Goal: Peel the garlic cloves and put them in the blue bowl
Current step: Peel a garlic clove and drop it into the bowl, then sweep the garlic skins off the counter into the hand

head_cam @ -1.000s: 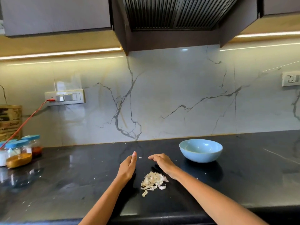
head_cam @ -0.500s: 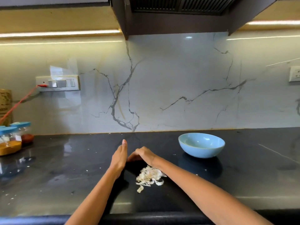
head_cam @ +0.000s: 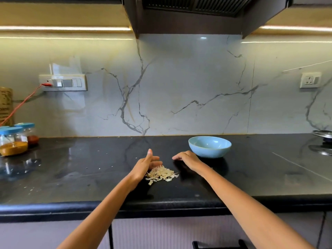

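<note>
Garlic skins point(head_cam: 161, 174) touching left hand point(head_cam: 145, 165), rt hand point(head_cam: 187, 159) apart

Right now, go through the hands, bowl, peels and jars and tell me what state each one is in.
left hand: on edge, fingers straight, against the peel pile, holding nothing
right hand: palm down, fingers relaxed, low over the counter, holding nothing
garlic peels: loose heap on the counter
blue bowl: upright, nothing visible inside
spice jars: upright, blue lids on
wall switch: red cable plugged in
</note>
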